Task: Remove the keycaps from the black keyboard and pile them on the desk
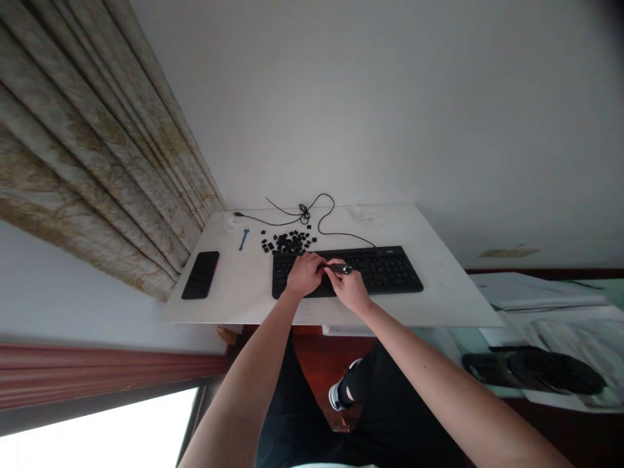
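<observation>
A black keyboard (390, 272) lies on the white table, with its left part under my hands. My right hand (348, 289) is closed around a dark, pen-like tool (340, 268) with a shiny end pointing right. Its other end points toward my left hand (305, 273). That hand rests over the keyboard's left part, fingers bent and closed near the tool's tip; what they hold, if anything, is hidden. Just behind the keyboard's left end is a loose pile of black keycaps (291, 242).
A black phone (201, 275) lies at the table's left side. Near the keycaps is a small blue tool (244, 239). The keyboard's black cable (334, 233) loops along the back by the wall. A patterned curtain (121, 130) hangs at left. The white table (448, 302) ends just before my legs.
</observation>
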Available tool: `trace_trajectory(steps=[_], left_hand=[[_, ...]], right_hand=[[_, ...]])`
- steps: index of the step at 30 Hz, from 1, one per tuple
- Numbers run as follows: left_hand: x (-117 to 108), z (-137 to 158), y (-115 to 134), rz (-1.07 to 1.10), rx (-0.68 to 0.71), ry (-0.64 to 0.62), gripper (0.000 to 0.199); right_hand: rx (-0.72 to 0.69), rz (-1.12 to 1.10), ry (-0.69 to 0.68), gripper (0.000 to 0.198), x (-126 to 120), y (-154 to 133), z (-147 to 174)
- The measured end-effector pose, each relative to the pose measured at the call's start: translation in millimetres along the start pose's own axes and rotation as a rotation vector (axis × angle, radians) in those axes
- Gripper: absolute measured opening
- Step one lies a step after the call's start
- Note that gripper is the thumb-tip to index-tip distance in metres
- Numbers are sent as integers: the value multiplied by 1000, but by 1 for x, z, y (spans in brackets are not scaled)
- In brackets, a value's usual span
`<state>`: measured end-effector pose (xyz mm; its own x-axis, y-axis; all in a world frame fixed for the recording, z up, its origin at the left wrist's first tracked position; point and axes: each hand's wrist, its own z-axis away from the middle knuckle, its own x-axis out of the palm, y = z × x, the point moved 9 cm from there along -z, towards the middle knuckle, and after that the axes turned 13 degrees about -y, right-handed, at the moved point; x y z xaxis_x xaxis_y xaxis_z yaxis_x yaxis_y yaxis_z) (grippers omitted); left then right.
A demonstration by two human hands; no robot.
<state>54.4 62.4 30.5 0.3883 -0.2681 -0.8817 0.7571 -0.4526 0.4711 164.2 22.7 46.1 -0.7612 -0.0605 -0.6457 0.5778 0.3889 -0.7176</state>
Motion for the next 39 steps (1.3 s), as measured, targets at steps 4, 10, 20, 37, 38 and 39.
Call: trace_trajectory(steps=[4, 10, 20, 37, 38, 39], left_hand=[[-1, 0, -1, 23, -5, -6, 18], [0, -1, -1, 34, 2, -8, 18], [-6, 3, -13, 221, 34, 181, 19], [-8, -3, -24, 340, -116, 145, 16], [-10, -6, -25, 340, -122, 133, 16], [-13, -10, -26, 328, -124, 119, 16]], right_hand=[[19, 21, -31, 19, 2, -2, 3], [-10, 43, -53, 21, 2, -15, 8], [193, 41, 333, 31, -113, 40, 10], [655, -197, 681, 26, -180, 204, 86], [660, -180, 674, 26, -180, 203, 86], [661, -167, 670, 27, -181, 202, 85]])
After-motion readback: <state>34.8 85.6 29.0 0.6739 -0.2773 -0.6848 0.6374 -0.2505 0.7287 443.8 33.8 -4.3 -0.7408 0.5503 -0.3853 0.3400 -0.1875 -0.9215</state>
